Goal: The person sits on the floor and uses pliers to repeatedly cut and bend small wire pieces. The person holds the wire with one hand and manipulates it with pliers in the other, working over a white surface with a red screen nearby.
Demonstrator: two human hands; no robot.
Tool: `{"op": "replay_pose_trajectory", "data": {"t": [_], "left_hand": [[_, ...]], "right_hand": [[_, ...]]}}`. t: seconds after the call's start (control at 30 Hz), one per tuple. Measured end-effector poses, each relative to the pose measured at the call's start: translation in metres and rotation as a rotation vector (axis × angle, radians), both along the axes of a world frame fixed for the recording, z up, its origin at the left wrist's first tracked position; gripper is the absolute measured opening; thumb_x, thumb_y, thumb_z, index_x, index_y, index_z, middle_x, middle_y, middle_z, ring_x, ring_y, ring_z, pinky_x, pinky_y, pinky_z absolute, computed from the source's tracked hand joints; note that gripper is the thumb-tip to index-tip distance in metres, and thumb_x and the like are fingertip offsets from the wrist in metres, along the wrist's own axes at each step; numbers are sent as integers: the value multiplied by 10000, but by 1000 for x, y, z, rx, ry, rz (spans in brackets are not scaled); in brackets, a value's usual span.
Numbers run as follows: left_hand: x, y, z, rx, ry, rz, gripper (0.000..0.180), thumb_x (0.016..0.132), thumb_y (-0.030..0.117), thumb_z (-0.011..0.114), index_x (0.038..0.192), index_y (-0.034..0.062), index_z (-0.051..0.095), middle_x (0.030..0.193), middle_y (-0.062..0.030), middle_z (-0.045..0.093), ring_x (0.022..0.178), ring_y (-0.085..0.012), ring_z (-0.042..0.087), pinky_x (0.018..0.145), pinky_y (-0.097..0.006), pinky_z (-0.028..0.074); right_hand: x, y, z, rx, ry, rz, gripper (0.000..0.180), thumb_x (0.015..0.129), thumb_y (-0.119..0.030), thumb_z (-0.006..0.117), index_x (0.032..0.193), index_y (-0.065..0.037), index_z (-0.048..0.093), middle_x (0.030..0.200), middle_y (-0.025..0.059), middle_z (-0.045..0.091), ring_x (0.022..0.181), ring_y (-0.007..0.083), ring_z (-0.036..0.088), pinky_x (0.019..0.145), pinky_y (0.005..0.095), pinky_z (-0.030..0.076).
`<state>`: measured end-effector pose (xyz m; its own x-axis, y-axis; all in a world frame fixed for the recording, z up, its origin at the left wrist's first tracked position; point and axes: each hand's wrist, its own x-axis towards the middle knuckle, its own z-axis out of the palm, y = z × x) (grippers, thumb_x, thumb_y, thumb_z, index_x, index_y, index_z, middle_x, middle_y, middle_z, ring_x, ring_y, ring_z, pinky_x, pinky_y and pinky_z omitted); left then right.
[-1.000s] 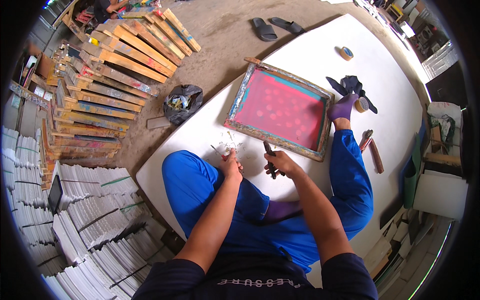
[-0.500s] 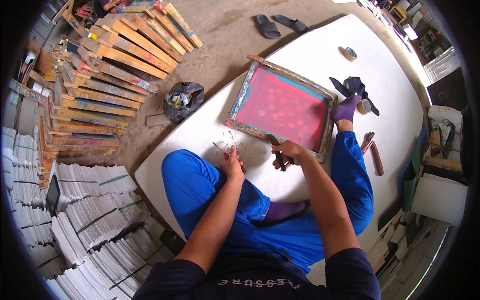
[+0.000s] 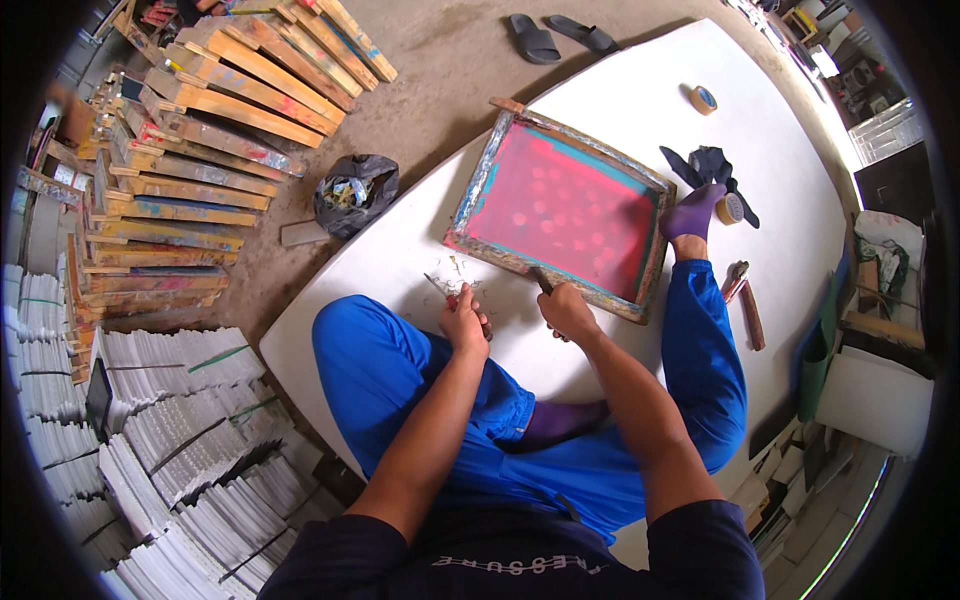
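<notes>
A screen-printing frame (image 3: pixel 478 180) with worn, paint-stained wooden bars lies on the white board, its mesh (image 3: pixel 560 205) coloured pink with teal edges. My right hand (image 3: pixel 568 310) is closed round dark pliers (image 3: pixel 542 280), whose jaws are at the frame's near bar; whether they grip anything there is too small to tell. To its left, my left hand (image 3: pixel 466 322) is closed on a slim screwdriver-like tool (image 3: pixel 451 299) with a red handle, its thin shaft pointing away and left. Small bits, perhaps staples (image 3: pixel 454 264), lie scattered just beyond that hand.
My legs and socked feet rest on the white board (image 3: pixel 330 325). Tape rolls (image 3: pixel 703 99), dark cloth (image 3: pixel 712 168) and a hammer (image 3: pixel 752 315) lie right. Left stand a black rubbish bag (image 3: pixel 356 195), stacked wooden frames (image 3: pixel 190 210) and bundled white sheets (image 3: pixel 180 370). Sandals (image 3: pixel 535 40) lie beyond.
My right hand has turned and moved slightly left, bringing the pliers against the frame's near bar. The left hand stays nearly in place with its tool. The view has shifted slightly.
</notes>
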<state>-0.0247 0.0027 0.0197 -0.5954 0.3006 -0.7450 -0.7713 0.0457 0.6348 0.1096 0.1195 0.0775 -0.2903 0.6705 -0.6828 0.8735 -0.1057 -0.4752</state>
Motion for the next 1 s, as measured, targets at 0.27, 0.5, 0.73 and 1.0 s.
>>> {"op": "replay_pose_trajectory", "data": {"t": [0.27, 0.5, 0.73, 1.0], "left_hand": [[-1, -3, 4, 10, 4, -29, 202, 927, 289, 682, 908, 143, 544, 729, 26, 507, 467, -90, 445, 425, -276, 372], [7, -10, 5, 78, -154, -416, 237, 901, 295, 730, 948, 80, 642, 742, -7, 559, 439, -94, 453, 394, -287, 361], [2, -13, -9, 105, -210, -326, 159, 887, 196, 732, 897, 100, 605, 740, 2, 542, 457, -103, 459, 409, -287, 373], [-4, -15, -11, 22, -79, -69, 211, 907, 220, 727, 858, 102, 559, 720, 9, 509, 457, -103, 432, 406, -280, 363]], "right_hand": [[5, -31, -37, 383, -147, 88, 426, 933, -367, 491, 1023, 24, 631, 904, 300, 688, 868, 466, 683, 799, 534, 545], [16, -60, -37, 299, -9, 330, 388, 896, -386, 560, 1002, -26, 657, 879, 275, 696, 859, 438, 692, 783, 530, 545], [28, -66, -56, -37, 301, 219, 422, 839, -364, 654, 1033, 10, 678, 834, 211, 696, 734, 324, 701, 677, 423, 559], [28, -61, -39, -412, 471, -22, 392, 949, -360, 605, 1020, 25, 614, 838, 109, 659, 688, 183, 675, 546, 319, 533]]}}
